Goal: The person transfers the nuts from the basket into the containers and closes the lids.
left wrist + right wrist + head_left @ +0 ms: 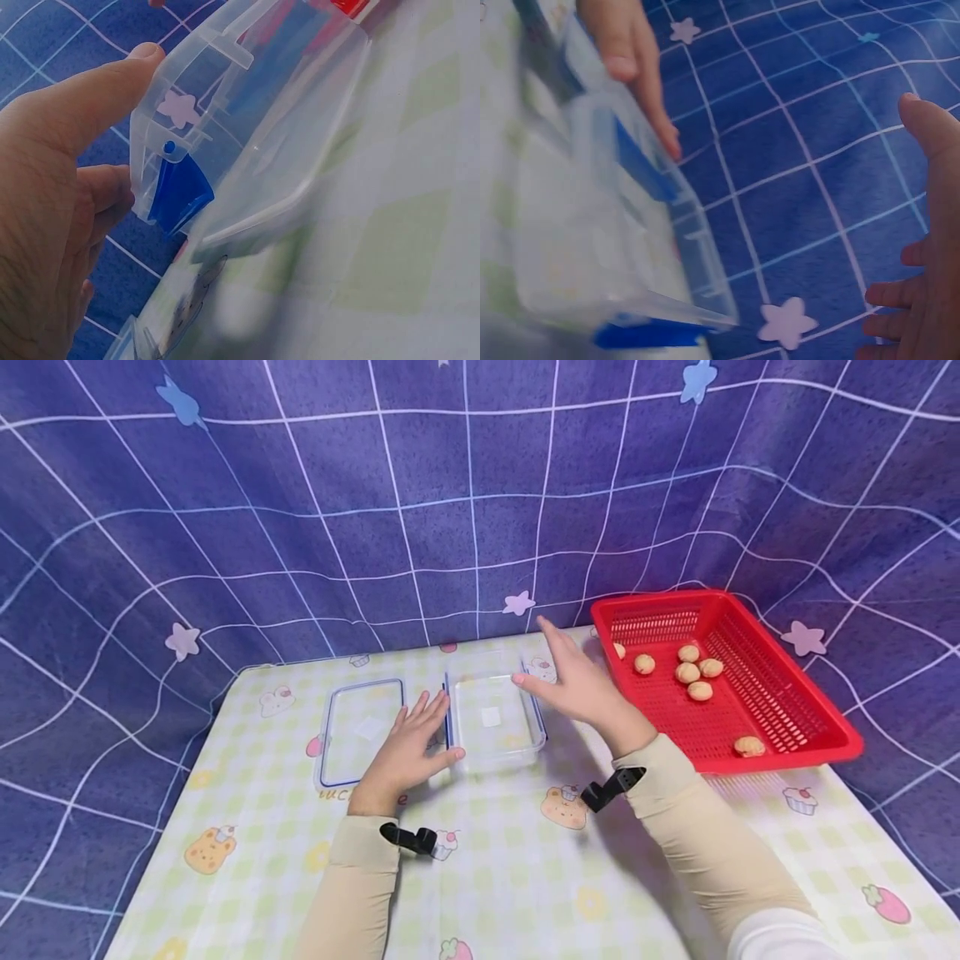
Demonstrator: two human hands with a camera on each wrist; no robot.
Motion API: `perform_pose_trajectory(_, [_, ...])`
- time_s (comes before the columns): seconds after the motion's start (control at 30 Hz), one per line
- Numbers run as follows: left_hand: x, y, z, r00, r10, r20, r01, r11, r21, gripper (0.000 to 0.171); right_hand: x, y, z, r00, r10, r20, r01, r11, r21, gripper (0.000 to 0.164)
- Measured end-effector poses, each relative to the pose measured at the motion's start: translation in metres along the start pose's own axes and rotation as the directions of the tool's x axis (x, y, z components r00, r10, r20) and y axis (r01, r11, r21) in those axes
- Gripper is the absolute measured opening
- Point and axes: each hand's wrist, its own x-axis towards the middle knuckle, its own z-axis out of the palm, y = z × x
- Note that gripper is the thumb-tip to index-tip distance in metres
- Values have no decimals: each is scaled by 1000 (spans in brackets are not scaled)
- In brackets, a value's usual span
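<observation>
A clear plastic food box [504, 739] with blue clips stands open-topped on the table. Its separate lid [360, 739], clear with a blue seal, lies flat to the left. My left hand [412, 747] is at the box's left side, fingers extended; in the left wrist view the thumb [139, 64] lies against the rim, though firm contact is hard to judge. Above the right side, apart from the box, my right hand [585, 689] is held with fingers spread and nothing in them. The right wrist view shows the box [592, 247] blurred.
To the right stands a red slatted basket [652, 714] with several walnuts [687, 672] in it. A pale checked cloth [510, 893] with cartoon prints covers the table. Behind hangs a blue curtain [420, 510] with lines and stars.
</observation>
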Motion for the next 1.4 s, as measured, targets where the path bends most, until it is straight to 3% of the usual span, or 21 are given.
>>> perform_pose_trajectory(0.23, [-1,-1,1,1000,-2,-20,2,1000,7,97,9,1,-34,1000,-8,-3,8,1000,0,88])
perform_pose_trajectory(0.5, [1,4,-2,999,-34,31,35,999,-27,97,20,14,-66,999,14,-37,-5,977,215,69])
perform_pose_trajectory(0.73, [3,0,1,998,-45,33,45,999,-7,99,30,38,-87,990,101,-97,-67,950,306,60])
perform_pose_trajectory(1.1, [1,-6,3,999,-33,23,34,999,-16,101,39,85,-92,979,173,-111,-102,879,466,61])
perform_pose_trajectory(1.4, [3,-3,-3,999,-9,43,7,999,34,100,39,129,-89,967,221,-128,-135,868,478,60])
